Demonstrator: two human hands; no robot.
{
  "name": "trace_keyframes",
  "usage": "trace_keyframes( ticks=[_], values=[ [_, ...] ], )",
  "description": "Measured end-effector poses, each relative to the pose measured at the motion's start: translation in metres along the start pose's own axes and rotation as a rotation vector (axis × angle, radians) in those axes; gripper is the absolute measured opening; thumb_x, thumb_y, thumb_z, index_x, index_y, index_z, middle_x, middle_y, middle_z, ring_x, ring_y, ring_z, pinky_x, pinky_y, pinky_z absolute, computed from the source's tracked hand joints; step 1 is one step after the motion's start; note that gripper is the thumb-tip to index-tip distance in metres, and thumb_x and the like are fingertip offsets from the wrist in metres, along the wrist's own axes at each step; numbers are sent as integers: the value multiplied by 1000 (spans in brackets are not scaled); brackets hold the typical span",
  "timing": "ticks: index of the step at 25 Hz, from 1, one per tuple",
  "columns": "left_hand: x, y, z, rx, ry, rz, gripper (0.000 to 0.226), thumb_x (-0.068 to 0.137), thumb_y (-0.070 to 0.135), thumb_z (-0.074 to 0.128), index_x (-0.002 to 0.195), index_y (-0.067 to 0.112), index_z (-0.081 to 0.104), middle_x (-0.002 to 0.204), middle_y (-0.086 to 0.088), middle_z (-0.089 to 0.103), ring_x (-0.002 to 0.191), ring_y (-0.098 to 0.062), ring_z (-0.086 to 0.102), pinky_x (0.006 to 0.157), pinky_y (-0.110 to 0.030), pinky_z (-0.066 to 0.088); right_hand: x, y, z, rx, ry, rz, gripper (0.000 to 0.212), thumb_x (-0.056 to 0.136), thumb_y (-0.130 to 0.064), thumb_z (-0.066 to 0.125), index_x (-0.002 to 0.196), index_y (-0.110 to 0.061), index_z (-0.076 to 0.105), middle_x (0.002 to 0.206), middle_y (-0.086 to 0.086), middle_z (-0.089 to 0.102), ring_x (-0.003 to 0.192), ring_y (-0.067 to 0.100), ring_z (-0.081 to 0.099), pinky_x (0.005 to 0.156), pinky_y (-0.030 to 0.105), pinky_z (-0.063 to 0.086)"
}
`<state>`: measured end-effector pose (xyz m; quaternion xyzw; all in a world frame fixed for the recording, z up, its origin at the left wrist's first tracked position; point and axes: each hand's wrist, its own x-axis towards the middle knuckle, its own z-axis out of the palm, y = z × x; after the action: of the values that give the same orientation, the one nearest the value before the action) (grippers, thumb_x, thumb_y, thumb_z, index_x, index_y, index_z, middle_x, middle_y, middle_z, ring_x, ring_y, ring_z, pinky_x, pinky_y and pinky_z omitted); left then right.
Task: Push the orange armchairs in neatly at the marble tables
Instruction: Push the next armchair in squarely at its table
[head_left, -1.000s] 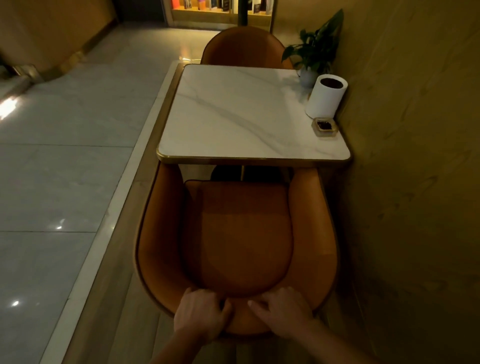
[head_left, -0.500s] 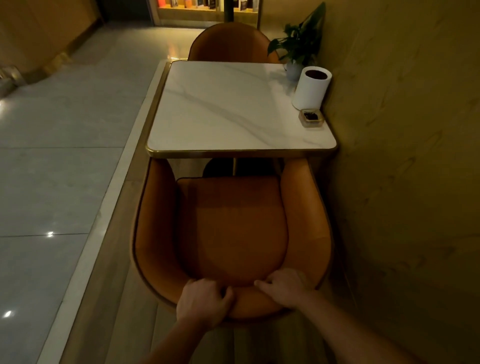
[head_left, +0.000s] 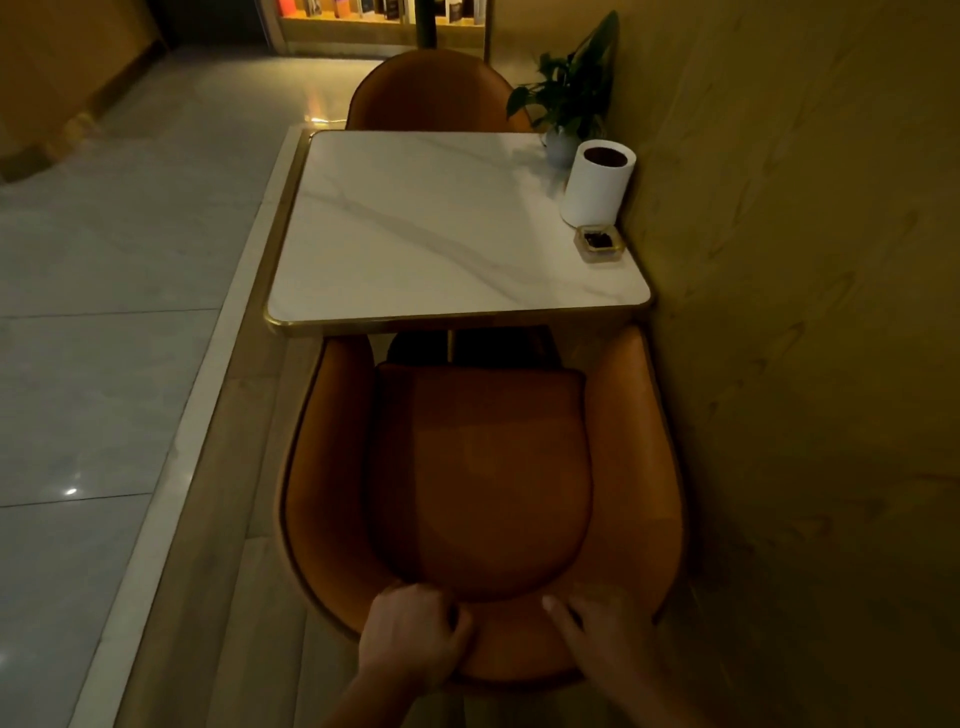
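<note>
Left hand (head_left: 413, 636): the fingers (head_left: 447, 613) are curled tight over the top rim of the near armchair (head_left: 483, 467) back, gripping it just left of the rim's centre.

Right hand (head_left: 597, 629): it lies over the same rim, just right of centre, and holds it. The thumb points along the inner face of the back. The other fingers fall on the dim outer side and show poorly. The two hands are near each other but apart, with a short strip of bare rim between them.

Near armchair: it stands upright, facing the bench (head_left: 441, 234). The front ends of both arms reach the bench's gold-edged near side. The seat cushion lies on the person's side of that edge. The right arm stands just beside the wall (head_left: 805, 312).

Bench: it is a white marble top with grey veins, set against the wall. Along its wall side stand a potted plant (head_left: 571, 98), a white cylinder (head_left: 597, 182) and a small square dish (head_left: 598, 243), in that order from far to near.

Far armchair (head_left: 431, 93): its back shows beyond the far edge of the bench.

Floor (head_left: 104, 260): pale glossy tiles lie to the left.
</note>
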<state>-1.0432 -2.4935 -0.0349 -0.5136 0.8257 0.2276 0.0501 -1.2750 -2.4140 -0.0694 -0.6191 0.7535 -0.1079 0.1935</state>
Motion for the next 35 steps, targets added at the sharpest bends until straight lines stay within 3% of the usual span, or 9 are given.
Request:
trace_keyframes(
  ticks=[3,11,14,16,21,25,27,31,35],
  values=[
    [1,1,7,-34,5,-1,47,91,56,33,75,19,57,68,6,55,60,-9,48,63,-25,31,-8,12,12,-9,120,-52,47,96,-62,40,83,-35,77,87,-22,72,85,-4,65,93,29,48],
    [20,36,0,1,11,41,38,97,50,33,78,23,51,80,3,61,75,-18,58,73,-31,29,23,39,-15,8,154,-116,11,77,-36,69,73,-32,78,78,-17,74,74,3,68,87,36,58],
    [38,61,4,2,7,29,38,99,50,29,79,25,51,77,5,56,68,-16,50,79,-33,34,42,57,-45,-19,25,-88,24,97,-38,58,98,-27,79,103,-9,75,102,12,65,110,22,29],
    [50,73,10,-18,-11,8,40,98,51,26,80,25,52,73,7,51,66,-15,48,86,-36,40,52,70,-58,-36,-59,-67,45,99,-51,41,105,-25,77,110,-7,73,111,14,60,97,10,18],
    [72,86,18,-34,-10,-37,44,98,54,25,90,26,58,90,1,61,79,-17,57,90,-39,44,76,91,-71,-41,-184,13,28,99,-51,45,97,-41,71,104,-15,66,104,10,60,85,26,42],
    [81,85,22,-37,-96,-128,56,93,60,21,100,28,67,96,3,65,95,-15,60,113,-50,24,82,85,-74,-82,-216,44,33,97,-55,41,105,-42,70,101,-13,61,98,9,56,84,31,42],
    [81,88,22,-54,-92,-165,56,93,61,22,92,28,68,83,6,64,86,-12,59,116,-50,22,83,80,-74,-83,-219,70,33,98,-56,41,106,-42,69,96,-13,57,93,7,51,80,30,39],
    [81,90,20,-68,-82,-192,55,93,59,27,72,22,62,68,7,57,69,-8,54,114,-47,29,85,81,-71,-36,-137,87,34,94,-57,46,76,-37,67,81,-16,60,75,2,55,71,28,49],
    [87,92,15,-87,-94,-192,52,94,57,28,67,23,57,63,8,53,59,-5,47,110,-47,34,93,87,-69,-10,-82,72,42,94,-57,48,64,-31,61,70,-11,57,64,5,54,57,26,43]
  ],
)
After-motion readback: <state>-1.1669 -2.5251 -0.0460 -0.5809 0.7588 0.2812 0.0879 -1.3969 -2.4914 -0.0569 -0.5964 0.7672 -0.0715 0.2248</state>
